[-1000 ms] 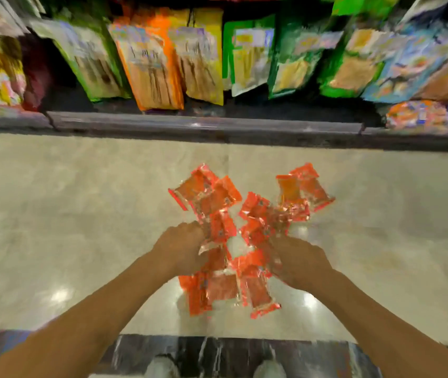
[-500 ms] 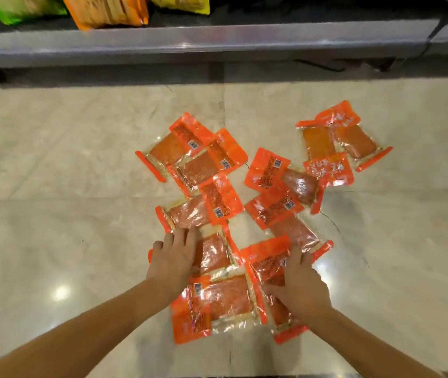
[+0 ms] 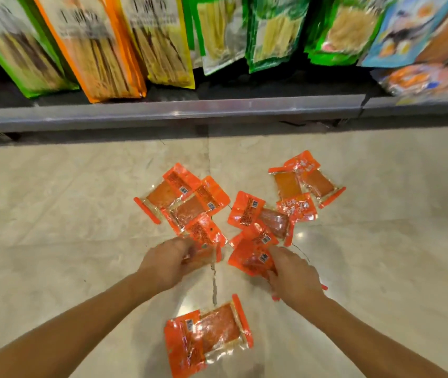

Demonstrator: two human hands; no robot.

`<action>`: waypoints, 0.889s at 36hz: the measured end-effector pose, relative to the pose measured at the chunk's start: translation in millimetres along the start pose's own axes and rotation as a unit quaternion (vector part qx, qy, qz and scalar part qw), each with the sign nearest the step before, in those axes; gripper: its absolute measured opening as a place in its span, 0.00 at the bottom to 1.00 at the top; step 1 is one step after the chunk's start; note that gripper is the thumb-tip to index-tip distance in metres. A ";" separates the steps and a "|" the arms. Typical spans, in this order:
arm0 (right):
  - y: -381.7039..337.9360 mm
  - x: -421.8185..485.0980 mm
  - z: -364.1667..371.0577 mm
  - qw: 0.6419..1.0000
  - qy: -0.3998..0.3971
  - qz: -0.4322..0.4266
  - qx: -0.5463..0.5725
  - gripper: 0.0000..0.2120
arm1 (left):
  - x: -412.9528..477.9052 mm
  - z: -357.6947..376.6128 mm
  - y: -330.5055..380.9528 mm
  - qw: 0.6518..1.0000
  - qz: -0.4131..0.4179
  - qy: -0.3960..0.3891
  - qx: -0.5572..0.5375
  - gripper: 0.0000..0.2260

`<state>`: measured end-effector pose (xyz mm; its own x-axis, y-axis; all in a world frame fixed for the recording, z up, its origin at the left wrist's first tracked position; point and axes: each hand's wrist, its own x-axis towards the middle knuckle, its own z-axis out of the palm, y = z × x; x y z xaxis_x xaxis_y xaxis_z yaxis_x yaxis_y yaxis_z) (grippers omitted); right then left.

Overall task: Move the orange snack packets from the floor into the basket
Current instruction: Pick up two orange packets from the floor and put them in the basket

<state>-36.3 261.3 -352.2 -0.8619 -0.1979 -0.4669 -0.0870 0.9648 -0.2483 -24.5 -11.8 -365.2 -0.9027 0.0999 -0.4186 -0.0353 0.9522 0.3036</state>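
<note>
Several orange snack packets lie scattered on the pale marble floor. My left hand is shut on an orange packet, lifted just off the floor. My right hand grips another orange packet by its near end. Two overlapping packets rest on the floor below and between my hands. More packets lie at the far right of the pile. No basket is in view.
A low grey shelf edge runs across the top, close behind the pile. Large snack bags in green, orange and yellow stand on it. A crack in the floor runs between my hands.
Both hands went from pressing flat on packets to gripping one each and lifting. The view has tilted up, showing the shelf bags again.
</note>
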 end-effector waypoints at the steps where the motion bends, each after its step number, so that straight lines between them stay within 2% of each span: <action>1: -4.5 -3.6 -24.0 1.000 0.008 -0.009 -0.010 0.22 | -2.3 -24.3 8.8 1.000 0.010 0.020 0.010 0.07; 3: -14.6 -16.5 -80.5 0.999 0.031 -0.026 -0.013 0.24 | -11.9 -81.0 29.4 0.998 0.018 0.050 0.015 0.07; 7: -34.8 -67.1 -222.7 0.993 0.111 -0.030 -0.009 0.12 | -49.9 -225.4 86.4 0.993 0.033 0.114 -0.004 0.08; 10: -53.7 -130.3 -351.2 0.987 0.158 -0.016 0.032 0.09 | -95.9 -351.1 142.4 0.990 0.051 0.125 -0.032 0.11; 14: -74.9 -242.1 -525.2 0.968 0.222 -0.008 0.112 0.17 | -164.0 -514.8 229.1 0.980 0.098 0.150 -0.090 0.09; 17: -83.9 -332.8 -640.9 0.933 0.291 -0.009 0.211 0.26 | -215.9 -620.7 296.7 0.963 0.133 0.180 -0.148 0.12; 18: -84.2 -359.0 -674.0 0.922 0.311 -0.012 0.230 0.23 | -231.3 -650.9 317.4 0.956 0.151 0.185 -0.169 0.14; 20: -82.8 -410.4 -731.9 0.904 0.340 -0.001 0.259 0.10 | -257.9 -703.7 356.9 0.943 0.191 0.186 -0.200 0.13; 21: -80.8 -436.0 -757.3 0.893 0.360 0.004 0.270 0.09 | -271.2 -727.0 375.8 0.937 0.207 0.183 -0.214 0.12; 24: -70.5 -509.6 -813.1 0.867 0.421 0.014 0.267 0.18 | -305.9 -776.8 429.8 0.913 0.258 0.187 -0.254 0.12; 28: -48.0 -599.0 -846.5 0.812 0.492 0.042 0.310 0.11 | -338.2 -808.0 502.8 0.871 0.340 0.186 -0.301 0.14; 32: -22.4 -676.0 -847.4 0.742 0.557 0.068 0.365 0.13 | -370.6 -807.7 578.8 0.828 0.402 0.141 -0.364 0.13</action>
<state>124.9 520.4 688.2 -0.7510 0.5527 0.3613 -0.0176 0.5302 -0.8477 -56.8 269.0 657.0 -0.8202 0.4489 0.3545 0.4693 0.1736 0.8658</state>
